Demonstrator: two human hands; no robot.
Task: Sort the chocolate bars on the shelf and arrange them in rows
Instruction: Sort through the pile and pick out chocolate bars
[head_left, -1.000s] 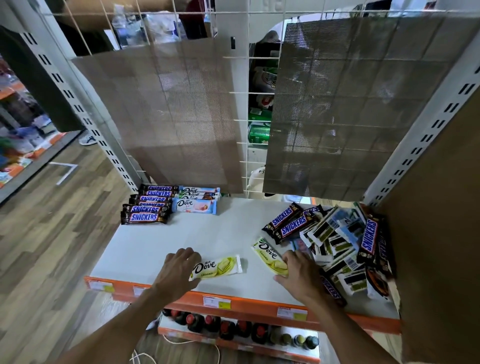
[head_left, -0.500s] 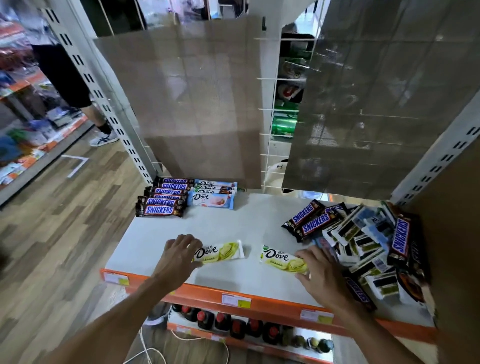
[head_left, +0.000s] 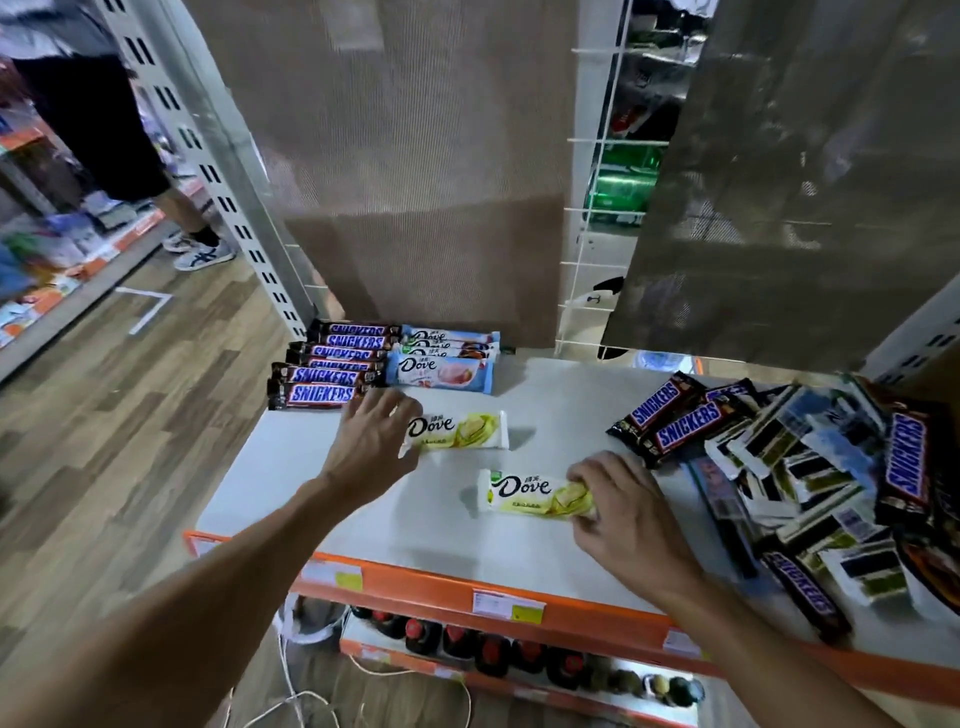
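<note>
my left hand (head_left: 371, 447) grips one green dove bar (head_left: 457, 430) just in front of the blue dove stack (head_left: 444, 366), probably starting a row. right of that stack, my right hand (head_left: 628, 512) pinches a second green dove bar (head_left: 535, 493) to follow.

Each Dove bar (head_left: 457, 431) has a glossy plastic wrapper, the Snickers bars (head_left: 685, 421) at 3 o'clock also. The shelf board (head_left: 545, 395) looks smooth, matt. At 9 o'clock the floor (head_left: 130, 415) shows wood grain.
</note>
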